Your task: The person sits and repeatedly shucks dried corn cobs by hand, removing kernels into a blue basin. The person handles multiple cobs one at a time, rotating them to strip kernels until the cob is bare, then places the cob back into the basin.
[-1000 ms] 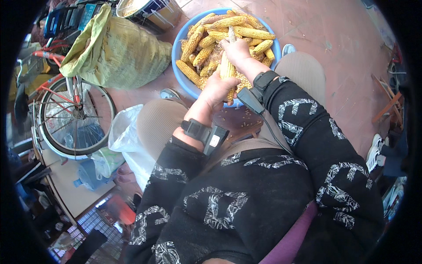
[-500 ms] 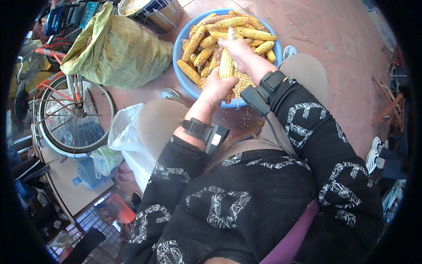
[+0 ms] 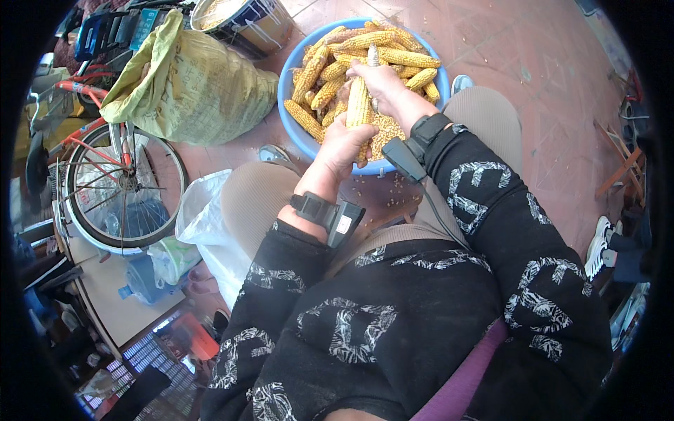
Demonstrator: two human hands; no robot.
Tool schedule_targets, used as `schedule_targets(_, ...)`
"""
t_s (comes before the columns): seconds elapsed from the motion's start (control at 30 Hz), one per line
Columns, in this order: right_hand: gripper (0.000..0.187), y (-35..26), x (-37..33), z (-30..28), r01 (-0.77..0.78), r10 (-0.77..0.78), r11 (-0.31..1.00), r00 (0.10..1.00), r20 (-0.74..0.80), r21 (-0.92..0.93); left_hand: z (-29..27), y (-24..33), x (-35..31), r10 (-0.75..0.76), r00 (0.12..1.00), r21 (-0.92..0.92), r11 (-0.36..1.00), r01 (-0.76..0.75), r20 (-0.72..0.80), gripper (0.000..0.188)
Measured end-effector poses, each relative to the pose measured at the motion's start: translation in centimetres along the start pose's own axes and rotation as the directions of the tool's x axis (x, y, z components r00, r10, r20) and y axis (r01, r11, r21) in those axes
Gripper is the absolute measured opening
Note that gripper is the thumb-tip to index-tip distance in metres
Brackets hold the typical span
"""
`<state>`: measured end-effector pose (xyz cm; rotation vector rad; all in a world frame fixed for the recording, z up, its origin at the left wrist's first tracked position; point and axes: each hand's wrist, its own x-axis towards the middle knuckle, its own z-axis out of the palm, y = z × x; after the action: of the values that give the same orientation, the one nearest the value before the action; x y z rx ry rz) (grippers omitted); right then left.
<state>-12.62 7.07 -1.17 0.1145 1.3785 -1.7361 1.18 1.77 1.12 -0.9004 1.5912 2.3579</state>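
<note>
A blue basin (image 3: pixel 288 59) between my knees holds a heap of yellow corn cobs (image 3: pixel 375 41), with loose kernels (image 3: pixel 388 130) at its near side. My left hand (image 3: pixel 344 142) is closed around the lower part of an ear of corn (image 3: pixel 359 105), tilted upright over the basin. My right hand (image 3: pixel 379 81) grips a slim pale grey piece (image 3: pixel 373 55) against the upper part of that ear. The piece sticks out above and below the fingers; whether it is a stripped cob or a tool, I cannot tell. Both wrists wear black strapped devices.
A bulging yellow-green woven sack (image 3: pixel 203 88) stands left of the basin, with a paint-streaked bucket (image 3: pixel 242 24) behind it. A bicycle wheel (image 3: pixel 125 184) and a white plastic bag (image 3: pixel 210 217) are at the left. Kernels lie scattered on the tiled floor (image 3: pixel 505 56). Another person's shoe (image 3: pixel 597 247) shows far right.
Both hands stay together over the basin. The ear and the pale piece have shifted slightly down and apart. The whole view has moved a little.
</note>
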Motion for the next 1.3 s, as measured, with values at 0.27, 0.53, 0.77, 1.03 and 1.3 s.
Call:
schedule_targets(0.27, 0.030, 0.2, -0.6, 0.3, -0.043, 0.044, 0.995, 0.999, -0.019, 0.089, 1.3, -0.7, 0.5, 0.328, 0.921, 0.788, 0.614, -0.040, -0.209, 0.045)
schedule_targets(0.53, 0.028, 1.9, 1.1, -0.2, 0.019, -0.014, 1.000, 0.981, -0.194, 0.022, 2.2, -0.3, 0.1, 0.293, 0.934, 0.735, 0.676, -0.051, -0.205, 0.051)
schedule_targets(0.77, 0.037, 0.9, 0.8, -0.3, 0.042, -0.039, 0.995, 0.999, -0.027, 0.090, 0.0, -0.3, 0.1, -0.004, 0.988, -0.263, 0.964, 0.045, 0.153, 0.032)
schedule_targets(1.03, 0.041, -1.5, -1.2, -0.6, 0.014, -0.014, 1.000, 0.998, 0.061, -0.002, -0.9, -0.2, 0.4, 0.030, 0.997, -0.180, 0.983, -0.017, 0.067, 0.024)
schedule_targets(1.3, 0.034, -1.0, -0.7, -0.3, 0.051, -0.050, 0.999, 0.997, 0.066, -0.013, 1.4, 0.2, 0.4, 0.138, 0.967, 0.465, 0.885, -0.024, -0.213, 0.045)
